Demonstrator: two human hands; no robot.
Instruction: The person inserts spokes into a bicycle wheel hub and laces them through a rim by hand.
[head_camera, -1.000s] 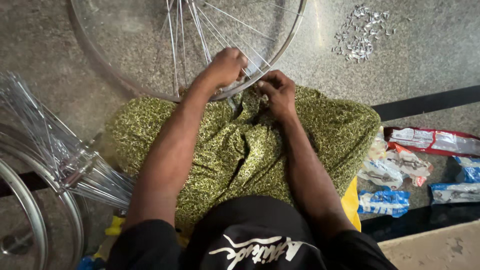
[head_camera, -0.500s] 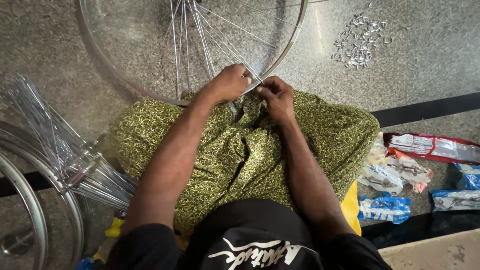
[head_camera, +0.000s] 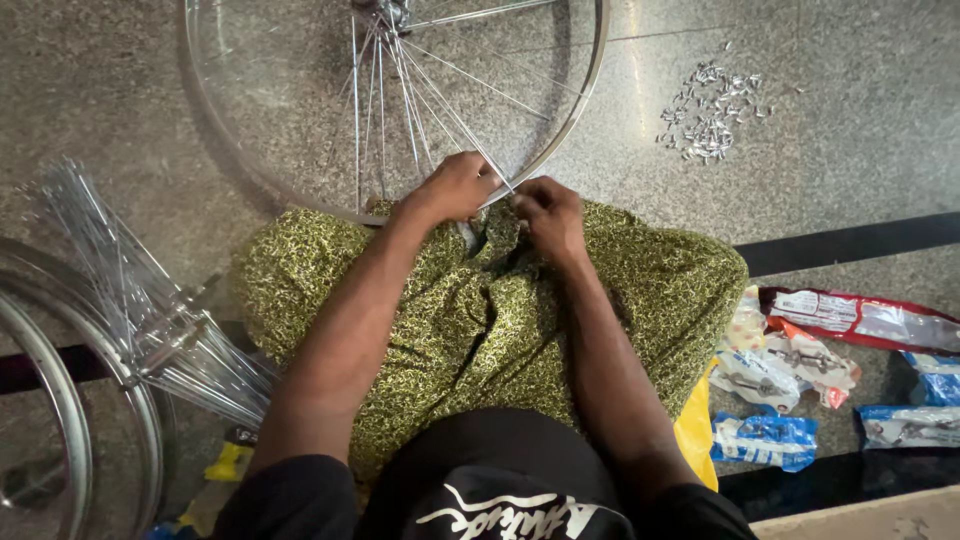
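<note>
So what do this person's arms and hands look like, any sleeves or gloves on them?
Both arms are bare from the upper arm down, with short black sleeves ending above the elbows. The left hand and right hand wear no gloves, and no rings, watch or bands show. The black shirt carries white script lettering.

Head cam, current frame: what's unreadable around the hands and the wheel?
- Head view: whatever the left hand and right hand pinch at the silver bicycle wheel rim is covered by the fingers, so neither grip is readable.
- Wheel hub: cut off by the top edge.
- Small silver metal pieces heaped on the floor: too small to identify.
- Second rim: cut off by the left edge.
</note>
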